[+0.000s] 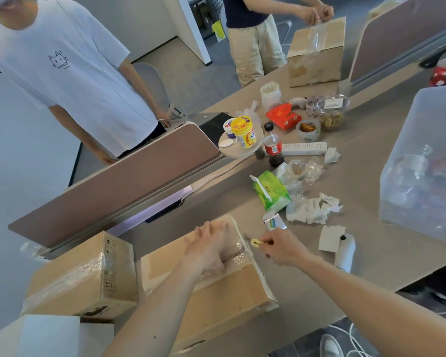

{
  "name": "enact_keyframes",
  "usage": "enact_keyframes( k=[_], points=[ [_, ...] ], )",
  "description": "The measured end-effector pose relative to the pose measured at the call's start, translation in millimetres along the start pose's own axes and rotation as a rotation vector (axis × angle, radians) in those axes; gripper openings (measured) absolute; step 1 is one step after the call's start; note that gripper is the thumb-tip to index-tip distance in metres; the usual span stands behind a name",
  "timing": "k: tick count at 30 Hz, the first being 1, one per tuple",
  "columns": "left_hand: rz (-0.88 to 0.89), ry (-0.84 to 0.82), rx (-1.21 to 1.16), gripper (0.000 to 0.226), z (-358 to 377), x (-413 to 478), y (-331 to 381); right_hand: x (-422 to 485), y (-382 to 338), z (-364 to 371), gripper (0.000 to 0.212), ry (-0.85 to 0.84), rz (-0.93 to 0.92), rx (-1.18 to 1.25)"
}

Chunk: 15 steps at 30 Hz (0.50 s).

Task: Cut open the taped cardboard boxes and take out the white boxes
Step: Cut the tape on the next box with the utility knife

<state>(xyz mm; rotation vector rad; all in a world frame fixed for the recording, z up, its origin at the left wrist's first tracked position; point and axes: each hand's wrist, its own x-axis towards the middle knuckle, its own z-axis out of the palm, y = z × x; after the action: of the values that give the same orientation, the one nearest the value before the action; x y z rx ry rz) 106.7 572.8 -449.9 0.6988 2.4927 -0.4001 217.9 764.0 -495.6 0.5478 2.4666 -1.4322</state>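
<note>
Grey table (371, 266) runs diagonally, with a divider panel (126, 181) down its middle. A clear plastic bin (420, 140) sits at the right edge; contents too blurred to name. A person in a white T-shirt (70, 73) stands beyond the divider.

Three taped boxes are on the table:
- near cardboard box (216, 300), bottom centre, with clear tape across the top, wrinkled on the right
- left cardboard box (88, 276), just beside the near one, flaps taped shut
- far cardboard box (317, 52), at the far end, well apart from the others; a second person (252, 34) has both hands at its top edge

White box (49, 336) is out in the bottom-left corner, just in front of the left cardboard box.

Left hand (209, 246): fingers straight and spread, palm pressing flat on the taped top of the near cardboard box.

Right hand (281, 249): fingers curled, pinching a small yellow cutter (256, 242). The blade points at the box's top right edge; can't tell if it touches.

Clutter mid-table: green tissue pack (271, 191), crumpled tissues (312, 210) beside it, white power strip (304, 148), red carton (283, 115), cola bottle (273, 145), yellow-lidded jar (243, 132).
</note>
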Motion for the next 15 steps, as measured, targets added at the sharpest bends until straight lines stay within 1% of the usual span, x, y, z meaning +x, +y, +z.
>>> enact_keyframes(
  k=[3,5,7,13,15],
  points=[
    [0.022,0.054,0.034,0.093,-1,2,-2,0,1,3,0.029,-0.031,0.015,0.056],
    [0.037,0.099,-0.007,0.083,1,2,-5,0,0,5,0.032,-0.028,0.015,0.076],
    [0.048,0.116,-0.044,0.078,2,0,-6,1,-1,8,0.029,-0.032,0.022,0.108],
    [0.07,0.1,-0.059,0.086,-5,1,-7,3,-2,14,0.028,-0.056,0.036,0.143],
    [0.074,0.093,-0.054,0.084,-6,1,-7,4,-2,15,0.028,-0.051,0.037,0.151]
  ],
)
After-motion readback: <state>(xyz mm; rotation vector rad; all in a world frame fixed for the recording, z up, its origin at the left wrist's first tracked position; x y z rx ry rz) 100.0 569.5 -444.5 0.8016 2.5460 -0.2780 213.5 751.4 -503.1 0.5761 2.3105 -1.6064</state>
